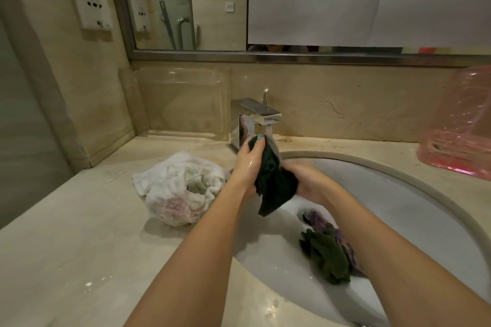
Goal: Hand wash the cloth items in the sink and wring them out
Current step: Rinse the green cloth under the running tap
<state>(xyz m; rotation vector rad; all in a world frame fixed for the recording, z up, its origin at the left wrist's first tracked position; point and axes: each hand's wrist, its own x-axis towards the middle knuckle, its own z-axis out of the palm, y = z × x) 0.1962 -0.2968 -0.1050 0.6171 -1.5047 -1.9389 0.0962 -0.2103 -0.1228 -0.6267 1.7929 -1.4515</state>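
Note:
A dark green cloth (275, 183) hangs over the left part of the white sink (414, 202), just below the chrome faucet (255, 117). My left hand (245, 164) grips its upper left side, thumb curled over the top. My right hand (308, 180) grips its right side from behind. In the sink bowl lie another dark green cloth (328, 257) and a purple patterned cloth (320, 220) near the drain. A heap of white and pale pink cloths (180, 188) sits on the counter left of the sink.
A pink transparent plastic basin (462, 125) leans against the wall at the right. A clear plastic tray (183, 103) stands against the back wall at the left. The marble counter (79, 247) is wet. A mirror spans the wall above.

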